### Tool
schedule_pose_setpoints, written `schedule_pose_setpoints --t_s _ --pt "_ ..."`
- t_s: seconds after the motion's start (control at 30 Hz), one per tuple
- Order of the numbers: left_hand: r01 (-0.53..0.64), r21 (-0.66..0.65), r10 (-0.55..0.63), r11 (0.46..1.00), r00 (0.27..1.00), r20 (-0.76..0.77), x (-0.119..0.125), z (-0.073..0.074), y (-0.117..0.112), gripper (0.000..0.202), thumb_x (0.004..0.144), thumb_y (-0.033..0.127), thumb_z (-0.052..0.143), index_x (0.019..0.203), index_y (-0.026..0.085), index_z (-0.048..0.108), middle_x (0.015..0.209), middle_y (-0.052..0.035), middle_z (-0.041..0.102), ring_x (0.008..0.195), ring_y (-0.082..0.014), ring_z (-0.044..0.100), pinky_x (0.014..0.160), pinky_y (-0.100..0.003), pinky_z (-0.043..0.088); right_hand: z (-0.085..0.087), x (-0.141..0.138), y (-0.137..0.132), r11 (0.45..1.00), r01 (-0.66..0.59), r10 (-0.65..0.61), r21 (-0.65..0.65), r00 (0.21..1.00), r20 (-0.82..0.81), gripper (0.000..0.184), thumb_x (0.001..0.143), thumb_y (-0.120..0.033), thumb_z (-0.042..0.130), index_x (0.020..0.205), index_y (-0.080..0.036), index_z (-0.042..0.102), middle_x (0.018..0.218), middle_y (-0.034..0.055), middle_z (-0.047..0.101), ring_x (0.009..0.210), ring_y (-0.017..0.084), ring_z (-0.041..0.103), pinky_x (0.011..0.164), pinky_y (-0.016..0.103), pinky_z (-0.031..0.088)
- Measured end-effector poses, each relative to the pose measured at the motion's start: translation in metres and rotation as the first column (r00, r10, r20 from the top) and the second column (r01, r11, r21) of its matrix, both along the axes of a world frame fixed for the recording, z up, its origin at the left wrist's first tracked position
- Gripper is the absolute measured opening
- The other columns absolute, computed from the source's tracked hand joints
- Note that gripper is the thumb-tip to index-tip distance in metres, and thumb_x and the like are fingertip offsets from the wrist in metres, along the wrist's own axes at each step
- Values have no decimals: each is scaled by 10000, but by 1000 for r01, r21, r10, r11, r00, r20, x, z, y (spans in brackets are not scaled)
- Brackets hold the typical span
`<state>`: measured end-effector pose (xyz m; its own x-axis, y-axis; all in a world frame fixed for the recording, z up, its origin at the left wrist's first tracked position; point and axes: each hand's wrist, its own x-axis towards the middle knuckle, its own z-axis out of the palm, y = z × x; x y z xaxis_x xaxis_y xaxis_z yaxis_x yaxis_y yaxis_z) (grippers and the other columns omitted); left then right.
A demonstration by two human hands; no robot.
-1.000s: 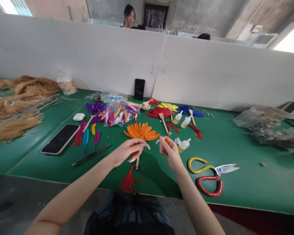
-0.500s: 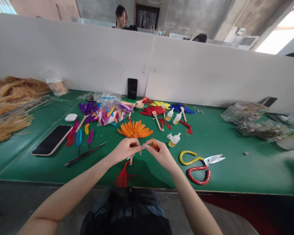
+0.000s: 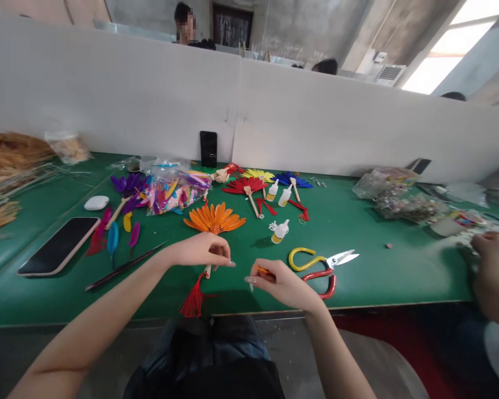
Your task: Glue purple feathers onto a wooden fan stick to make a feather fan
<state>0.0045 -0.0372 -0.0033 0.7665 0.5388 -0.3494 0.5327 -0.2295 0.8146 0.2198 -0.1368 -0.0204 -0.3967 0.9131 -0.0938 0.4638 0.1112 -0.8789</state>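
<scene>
An orange feather fan lies on the green table, with a red tassel at the end of its pale handle. My left hand hovers over the handle, fingers loosely bent and apart, with nothing visible in them. To its right, my right hand is closed around a small orange feather, mostly hidden by the fingers. Thumb and forefinger point left, away from my left hand. Scissors with one yellow and one red handle lie beside my right wrist. A glue bottle stands beyond it, beside small white beads.
Several coloured fans, including a red one, and a bag of feathers lie farther back. A phone and a dark, slim tool are at left. Another person's hand appears at the right edge. A white partition borders the back.
My hands, with fingertips together before, have moved apart. The right one came lower and nearer to me, its orange feather still inside. My view turned right, bringing another person's hand into sight.
</scene>
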Motion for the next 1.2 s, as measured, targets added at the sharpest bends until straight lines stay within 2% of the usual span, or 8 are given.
schedule_pose_setpoints --t_s 0.1,0.23,0.33,0.43,0.6,0.73,0.87,1.2 --pt "-3 89 -2 996 998 60 23 -6 16 402 770 522 542 956 172 608 668 2 602 549 -112 529 534 -214 393 -1 15 -18 998 9 -10 -56 1000 -16 363 894 -446 437 663 -171 492 592 -51 374 549 84 313 521 215 271" --pt "-57 268 17 962 989 149 85 -41 31 661 730 568 567 1251 175 466 874 -31 557 580 -110 506 561 -232 402 -10 28 -36 991 113 -110 -75 993 41 441 918 -469 358 589 -179 399 555 -50 341 533 87 311 512 224 256" --pt "-117 395 54 911 985 166 128 -67 39 736 701 594 584 1269 143 460 840 -38 499 654 -152 497 603 -261 412 -16 36 -48 976 200 -192 -85 977 95 446 886 -472 432 557 -183 349 542 -60 273 527 84 261 486 226 215" --pt "-127 446 51 886 983 179 149 -80 46 546 728 520 597 1129 151 568 808 -30 471 677 -163 490 648 -282 419 -19 47 -59 949 305 -293 -80 946 137 301 770 -419 631 648 -176 500 565 -72 239 532 84 241 479 221 193" --pt "-210 405 61 890 934 352 135 -75 50 371 759 508 567 850 152 612 862 -45 499 719 -152 512 659 -273 433 -24 63 -66 910 412 -407 -52 910 78 297 790 -422 597 643 -166 564 570 -61 273 532 91 261 487 230 223" --pt "-259 73 202 963 874 443 107 -56 38 324 766 460 581 905 167 578 816 -28 587 622 -123 544 516 -231 414 -27 60 -47 851 525 -525 21 851 -14 320 799 -442 579 973 -174 607 583 -69 255 519 98 268 491 235 251" --pt "-248 -244 335 937 832 442 84 -33 15 325 743 433 629 915 162 574 787 -39 620 608 -128 569 447 -219 430 -35 41 -10 804 592 -586 59 805 -87 451 769 -480 596 1089 -163 576 570 -75 258 501 100 273 474 233 257" --pt "-314 -454 525 834 705 476 46 -26 3 385 735 400 663 1023 148 620 789 -40 632 599 -115 584 583 -265 495 -39 -19 45 919 394 -369 14 871 -323 387 782 -517 560 921 -158 595 719 29 641 590 140 525 522 239 377"
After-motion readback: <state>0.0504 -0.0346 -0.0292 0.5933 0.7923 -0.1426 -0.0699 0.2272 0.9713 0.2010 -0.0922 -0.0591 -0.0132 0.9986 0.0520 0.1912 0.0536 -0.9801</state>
